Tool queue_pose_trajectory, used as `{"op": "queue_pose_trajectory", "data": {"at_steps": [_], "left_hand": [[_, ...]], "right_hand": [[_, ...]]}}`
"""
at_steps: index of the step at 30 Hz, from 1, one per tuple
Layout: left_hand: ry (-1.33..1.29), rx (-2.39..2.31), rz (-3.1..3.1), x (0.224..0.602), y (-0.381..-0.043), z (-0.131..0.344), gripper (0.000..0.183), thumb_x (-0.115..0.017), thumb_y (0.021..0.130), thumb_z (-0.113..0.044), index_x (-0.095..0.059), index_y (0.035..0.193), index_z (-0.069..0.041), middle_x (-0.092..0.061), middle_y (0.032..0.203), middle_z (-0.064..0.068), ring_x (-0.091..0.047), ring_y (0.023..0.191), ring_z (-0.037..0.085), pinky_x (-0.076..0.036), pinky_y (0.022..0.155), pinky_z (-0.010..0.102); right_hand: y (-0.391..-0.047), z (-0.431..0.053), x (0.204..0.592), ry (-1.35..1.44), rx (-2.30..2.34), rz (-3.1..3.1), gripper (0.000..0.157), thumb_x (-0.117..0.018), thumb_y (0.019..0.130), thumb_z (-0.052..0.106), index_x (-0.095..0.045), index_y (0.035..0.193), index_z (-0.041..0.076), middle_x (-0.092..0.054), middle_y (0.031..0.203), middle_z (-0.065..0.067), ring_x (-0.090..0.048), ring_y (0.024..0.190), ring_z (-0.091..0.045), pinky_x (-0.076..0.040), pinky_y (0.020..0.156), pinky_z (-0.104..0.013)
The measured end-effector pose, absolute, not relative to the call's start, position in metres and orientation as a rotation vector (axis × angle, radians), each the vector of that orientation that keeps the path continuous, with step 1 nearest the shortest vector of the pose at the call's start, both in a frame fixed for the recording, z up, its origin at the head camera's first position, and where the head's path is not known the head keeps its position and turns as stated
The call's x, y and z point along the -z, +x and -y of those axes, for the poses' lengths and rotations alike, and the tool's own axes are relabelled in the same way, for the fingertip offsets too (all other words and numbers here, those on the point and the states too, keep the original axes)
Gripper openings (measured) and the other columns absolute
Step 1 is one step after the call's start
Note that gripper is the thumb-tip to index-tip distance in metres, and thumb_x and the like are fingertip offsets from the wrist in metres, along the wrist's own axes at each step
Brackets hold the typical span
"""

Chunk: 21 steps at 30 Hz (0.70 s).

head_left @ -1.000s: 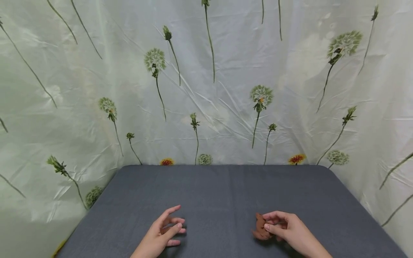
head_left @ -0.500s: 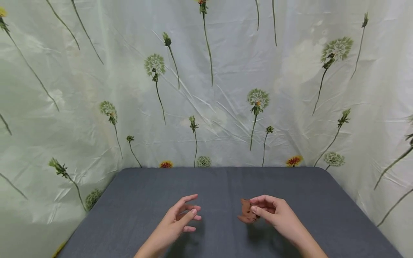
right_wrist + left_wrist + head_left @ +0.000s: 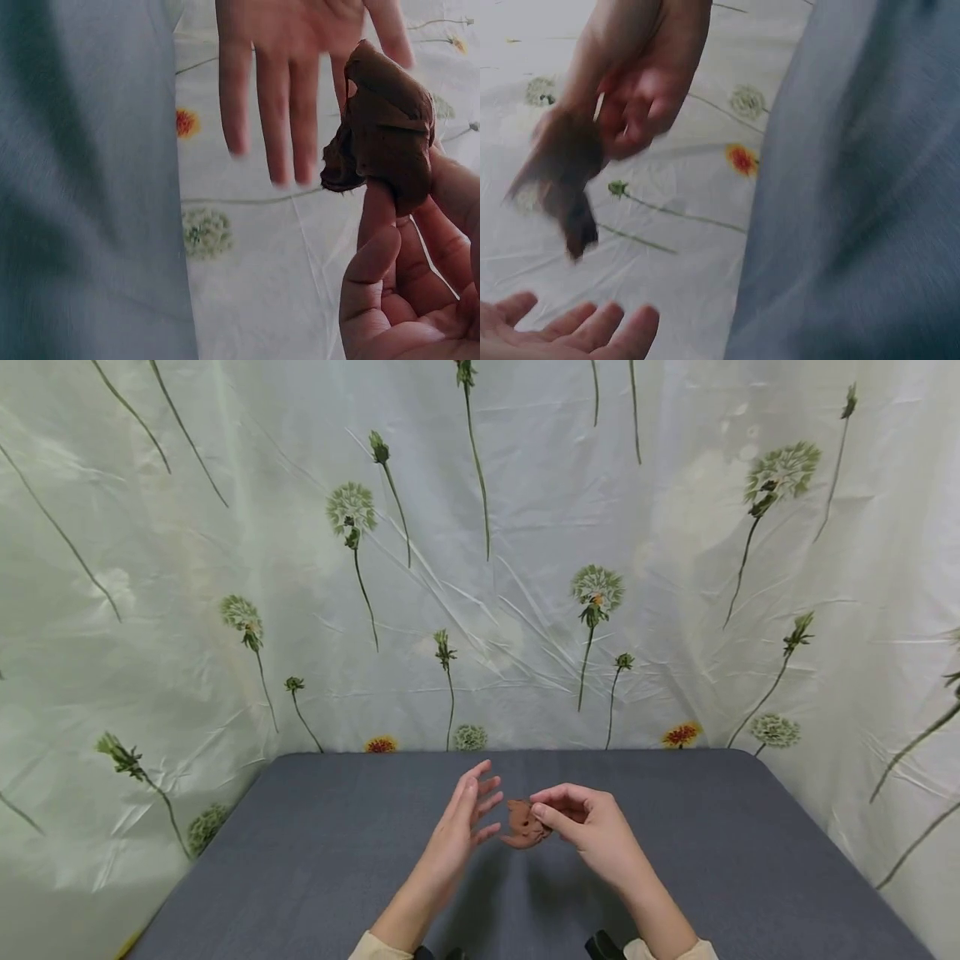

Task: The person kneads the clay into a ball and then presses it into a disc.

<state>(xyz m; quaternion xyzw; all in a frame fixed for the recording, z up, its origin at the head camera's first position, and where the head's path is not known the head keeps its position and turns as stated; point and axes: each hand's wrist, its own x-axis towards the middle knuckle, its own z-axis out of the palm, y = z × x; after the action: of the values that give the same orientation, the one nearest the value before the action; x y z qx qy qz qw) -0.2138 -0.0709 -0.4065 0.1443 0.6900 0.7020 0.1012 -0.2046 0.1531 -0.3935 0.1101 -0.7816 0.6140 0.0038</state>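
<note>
A lump of reddish-brown clay (image 3: 525, 825), thin and irregular with a torn, curled edge, is held up over the table near the middle. My right hand (image 3: 581, 820) pinches it between thumb and fingers. The right wrist view has the clay (image 3: 390, 127) close up, smooth and folded, with a fingertip pressed against it. Just left of it, my left hand (image 3: 461, 822) is raised with fingers spread and holds nothing. In the left wrist view the clay (image 3: 574, 217) looks dark and blurred, above the fingertips of the left hand (image 3: 577, 330).
A dark grey cloth-covered table (image 3: 360, 827) lies beneath both hands. Behind it hangs a pale curtain (image 3: 525, 610) printed with dandelions, reaching around both sides. Dark straps (image 3: 603, 945) show at the wrists, by cream sleeves (image 3: 378, 946).
My right hand has lifted the clay and carried it left to the middle. My left hand has moved up and right toward it, its fingers now pointing more upward.
</note>
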Motion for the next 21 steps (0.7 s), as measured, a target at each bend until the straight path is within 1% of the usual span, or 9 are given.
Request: {"op": "queue_pose_trajectory", "data": {"at_steps": [8, 11, 12, 13, 15, 16, 18, 20, 21], "left_hand": [[0.375, -2.309, -1.94, 0.402, -0.219, 0.052, 0.079, -0.013, 0.11, -0.072, -0.016, 0.173, -0.024, -0.022, 0.178, 0.016, -0.017, 0.166, 0.042, -0.027, 0.126, 0.07], [0.339, -2.372, -1.938, 0.402, -0.218, 0.048, 0.079, -0.011, 0.11, -0.072, -0.014, 0.173, -0.024, -0.019, 0.178, 0.015, -0.014, 0.168, 0.039, -0.038, 0.122, 0.058], [0.32, -2.387, -1.943, 0.402, -0.219, 0.048, 0.079, -0.011, 0.11, -0.072, -0.013, 0.173, -0.024, -0.018, 0.179, 0.014, -0.024, 0.164, 0.039, -0.045, 0.116, 0.05], [0.303, -2.394, -1.952, 0.402, -0.219, 0.047, 0.078, -0.01, 0.11, -0.072, -0.013, 0.173, -0.026, -0.017, 0.179, 0.012, -0.036, 0.157, 0.037, -0.05, 0.105, 0.041], [0.285, -2.404, -1.966, 0.403, -0.22, 0.047, 0.077, -0.009, 0.11, -0.072, -0.011, 0.173, -0.028, -0.014, 0.181, 0.01, -0.063, 0.115, 0.024, -0.048, 0.08, 0.027], [0.291, -2.412, -1.96, 0.404, -0.221, 0.047, 0.077, -0.008, 0.11, -0.072, -0.01, 0.173, -0.028, -0.011, 0.181, 0.01, -0.061, 0.09, 0.018, -0.043, 0.069, 0.023], [0.309, -2.427, -1.941, 0.403, -0.221, 0.046, 0.076, -0.008, 0.109, -0.072, -0.006, 0.173, -0.03, -0.015, 0.18, 0.009, -0.037, 0.059, 0.011, -0.033, 0.056, 0.021], [0.341, -2.444, -1.922, 0.403, -0.221, 0.044, 0.075, -0.006, 0.11, -0.07, -0.003, 0.174, -0.029, -0.023, 0.176, 0.009, -0.027, 0.049, 0.006, -0.029, 0.052, 0.02], [0.349, -2.45, -1.919, 0.404, -0.221, 0.043, 0.075, -0.006, 0.11, -0.068, -0.002, 0.174, -0.028, -0.042, 0.162, 0.01, -0.026, 0.047, 0.005, -0.028, 0.051, 0.019]], "right_hand": [[-0.209, -0.113, 0.398, 0.318, -1.981, 2.256, 0.019, -0.078, 0.1, 0.019, -0.078, 0.11, 0.002, -0.077, 0.101, -0.012, -0.071, 0.083, -0.01, -0.058, 0.074, -0.025], [-0.208, -0.099, 0.403, 0.282, -1.923, 2.259, 0.015, -0.076, 0.102, 0.021, -0.077, 0.109, 0.007, -0.077, 0.102, -0.009, -0.068, 0.081, -0.009, -0.054, 0.07, -0.024], [-0.207, -0.095, 0.405, 0.274, -1.901, 2.263, 0.015, -0.074, 0.104, 0.021, -0.076, 0.11, 0.008, -0.076, 0.103, -0.008, -0.068, 0.082, -0.009, -0.054, 0.07, -0.024], [-0.206, -0.092, 0.406, 0.265, -1.878, 2.268, 0.015, -0.073, 0.105, 0.022, -0.075, 0.112, 0.009, -0.076, 0.106, -0.007, -0.069, 0.083, -0.009, -0.054, 0.071, -0.024], [-0.205, -0.086, 0.41, 0.263, -1.825, 2.279, 0.018, -0.069, 0.108, 0.024, -0.073, 0.118, 0.01, -0.075, 0.113, -0.008, -0.07, 0.091, -0.011, -0.055, 0.076, -0.025], [-0.204, -0.083, 0.412, 0.264, -1.806, 2.285, 0.021, -0.066, 0.109, 0.025, -0.072, 0.123, 0.01, -0.074, 0.12, -0.008, -0.071, 0.098, -0.014, -0.056, 0.081, -0.026], [-0.203, -0.079, 0.416, 0.287, -1.777, 2.285, 0.031, -0.06, 0.113, 0.028, -0.066, 0.137, 0.01, -0.069, 0.137, -0.01, -0.069, 0.12, -0.023, -0.058, 0.1, -0.036], [-0.202, -0.075, 0.418, 0.317, -1.761, 2.281, 0.042, -0.051, 0.116, 0.03, -0.056, 0.151, 0.008, -0.059, 0.154, -0.013, -0.058, 0.141, -0.031, -0.051, 0.114, -0.048], [-0.201, -0.074, 0.419, 0.332, -1.768, 2.275, 0.047, -0.047, 0.117, 0.031, -0.049, 0.157, 0.007, -0.053, 0.161, -0.013, -0.051, 0.15, -0.034, -0.045, 0.12, -0.053]]}}
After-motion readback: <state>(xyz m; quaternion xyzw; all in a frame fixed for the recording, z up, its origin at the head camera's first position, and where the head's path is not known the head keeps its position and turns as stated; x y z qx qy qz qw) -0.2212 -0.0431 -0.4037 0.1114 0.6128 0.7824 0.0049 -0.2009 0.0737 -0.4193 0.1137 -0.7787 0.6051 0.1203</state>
